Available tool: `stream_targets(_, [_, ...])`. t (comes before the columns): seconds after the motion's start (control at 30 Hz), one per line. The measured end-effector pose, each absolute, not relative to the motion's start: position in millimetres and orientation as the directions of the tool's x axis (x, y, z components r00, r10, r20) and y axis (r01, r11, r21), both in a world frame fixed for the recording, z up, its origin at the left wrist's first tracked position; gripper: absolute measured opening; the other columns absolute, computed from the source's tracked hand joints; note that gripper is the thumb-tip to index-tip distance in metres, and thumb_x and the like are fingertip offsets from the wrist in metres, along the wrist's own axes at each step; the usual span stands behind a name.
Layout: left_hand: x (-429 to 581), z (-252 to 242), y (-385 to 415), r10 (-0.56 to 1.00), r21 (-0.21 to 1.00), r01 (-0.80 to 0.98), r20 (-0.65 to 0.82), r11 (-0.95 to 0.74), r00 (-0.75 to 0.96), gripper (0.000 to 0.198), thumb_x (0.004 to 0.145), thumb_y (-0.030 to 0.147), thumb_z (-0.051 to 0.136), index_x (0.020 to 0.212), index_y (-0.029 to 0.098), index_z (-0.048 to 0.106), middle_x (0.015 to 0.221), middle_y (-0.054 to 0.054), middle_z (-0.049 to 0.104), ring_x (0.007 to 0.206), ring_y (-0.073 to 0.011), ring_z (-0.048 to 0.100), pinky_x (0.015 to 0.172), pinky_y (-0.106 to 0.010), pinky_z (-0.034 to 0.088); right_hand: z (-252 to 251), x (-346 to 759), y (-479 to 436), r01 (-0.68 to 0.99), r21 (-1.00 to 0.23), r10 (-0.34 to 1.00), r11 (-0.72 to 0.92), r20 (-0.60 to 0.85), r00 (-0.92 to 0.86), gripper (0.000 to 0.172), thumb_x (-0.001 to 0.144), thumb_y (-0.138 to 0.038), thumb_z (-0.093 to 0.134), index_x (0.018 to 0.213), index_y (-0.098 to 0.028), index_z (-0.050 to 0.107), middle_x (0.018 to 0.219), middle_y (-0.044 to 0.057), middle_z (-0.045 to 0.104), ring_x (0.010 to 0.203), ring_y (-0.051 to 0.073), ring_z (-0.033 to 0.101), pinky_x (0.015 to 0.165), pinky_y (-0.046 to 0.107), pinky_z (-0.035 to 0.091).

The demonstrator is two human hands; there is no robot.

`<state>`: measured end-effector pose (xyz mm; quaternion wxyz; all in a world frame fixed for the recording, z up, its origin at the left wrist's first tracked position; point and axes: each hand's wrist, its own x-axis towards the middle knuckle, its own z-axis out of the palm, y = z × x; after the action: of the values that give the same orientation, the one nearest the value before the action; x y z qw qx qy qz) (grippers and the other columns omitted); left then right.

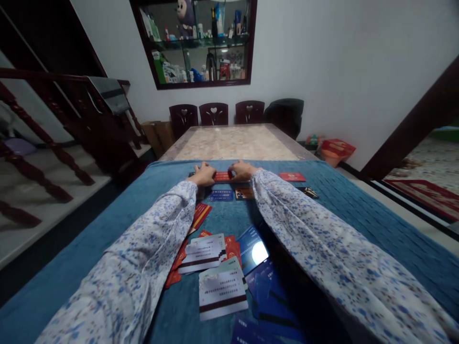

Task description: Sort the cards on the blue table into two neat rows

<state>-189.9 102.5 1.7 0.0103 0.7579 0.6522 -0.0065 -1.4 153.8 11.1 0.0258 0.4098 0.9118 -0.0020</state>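
Observation:
At the far part of the blue cloth [150,191], a red card [223,177] lies between my two hands. My left hand [203,174] has its curled fingers at the card's left end. The right end is gripped by my right hand [242,171], fingers bent and close together. Just nearer to me are a blue card [221,195] and a dark card with an orange picture [244,193]. Another red card [292,177] lies to the right, with a black patterned card [309,192] below it. Part of the far row is hidden behind my hands and sleeves.
Between my forearms lie loose piles: white cards with dark stripes [223,292], red cards [174,277] and blue cards [274,298]. A shiny blue card [253,249] reflects light. Beyond the cloth the table top [233,143] shows, with chairs [214,114] behind it.

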Motion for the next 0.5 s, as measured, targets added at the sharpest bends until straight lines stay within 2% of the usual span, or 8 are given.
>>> stream_targets(0.2, [-194, 2, 106, 0.982, 0.019, 0.983, -0.035, -0.182, 0.183, 0.020, 0.074, 0.019, 0.062, 0.092, 0.022, 0.070, 0.114, -0.014, 0.069, 0.140, -0.0399, 0.036, 0.108, -0.062, 0.034, 5, 0, 166, 0.763, -0.022, 0.759, 0.646, -0.089, -0.645, 0.045, 0.085, -0.043, 0.071, 0.127, -0.028, 0.072, 0.128, 0.009, 0.072, 0.126, 0.033, 0.058, 0.095, 0.038, 0.050])
stream_targets(0.33, [-195, 5, 108, 0.978, 0.031, 0.980, -0.068, -0.194, 0.196, 0.019, 0.075, 0.021, 0.063, 0.092, 0.021, 0.071, 0.116, -0.013, 0.069, 0.139, -0.0393, 0.036, 0.110, -0.063, 0.033, 1, 0, 172, 0.772, -0.060, 0.767, 0.633, -0.084, -0.636, 0.054, 0.076, -0.048, 0.079, 0.126, -0.029, 0.073, 0.124, 0.007, 0.074, 0.118, 0.029, 0.064, 0.090, 0.031, 0.051])
stream_targets(0.5, [-194, 6, 109, 0.976, 0.045, 0.979, -0.088, -0.198, 0.201, 0.019, 0.073, 0.020, 0.063, 0.091, 0.020, 0.071, 0.115, -0.014, 0.068, 0.138, -0.0394, 0.036, 0.112, -0.063, 0.031, 2, -1, 173, 0.760, -0.068, 0.752, 0.646, -0.111, -0.649, 0.054, 0.076, -0.045, 0.081, 0.126, -0.027, 0.073, 0.124, 0.006, 0.075, 0.113, 0.027, 0.068, 0.087, 0.029, 0.051])
